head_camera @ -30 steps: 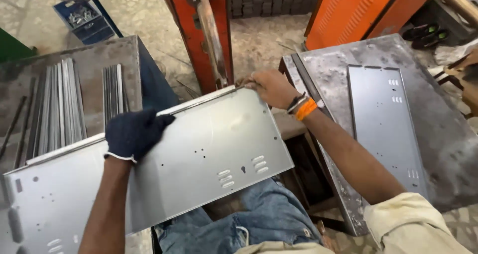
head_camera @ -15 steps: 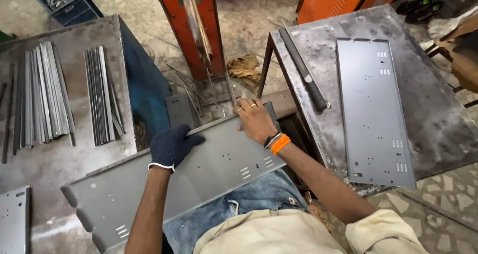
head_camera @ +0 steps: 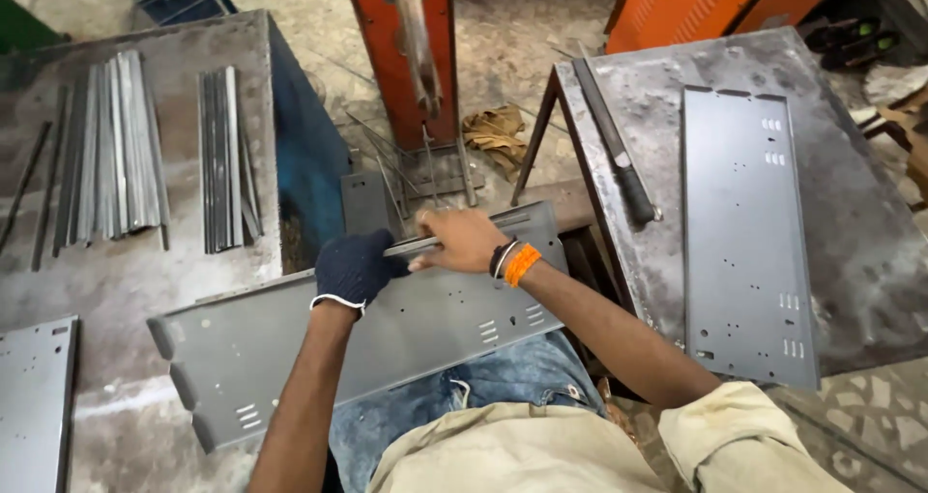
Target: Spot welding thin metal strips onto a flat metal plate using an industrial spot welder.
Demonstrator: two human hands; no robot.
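A long grey sheet-metal panel (head_camera: 387, 338) with punched holes and slots lies slanted across my lap, its left end resting on the left table (head_camera: 126, 280). My left hand (head_camera: 356, 269), in a dark glove, grips the panel's upper edge. My right hand (head_camera: 464, 240), bare with an orange wristband, sits just to the right of it. It pinches a thin metal strip (head_camera: 418, 246) that runs between the two hands along that edge. The hands almost touch.
Bundles of metal strips (head_camera: 116, 145) (head_camera: 227, 155) lie on the left table, and another panel (head_camera: 34, 396) sits at its near corner. The right table (head_camera: 870, 261) carries a similar panel (head_camera: 744, 232) and a long dark bar (head_camera: 614, 145). An orange-red machine column (head_camera: 406, 58) stands ahead.
My hands have moved together at the middle of the panel's upper edge. The right hand now pinches a thin strip there. The panel has shifted slightly.
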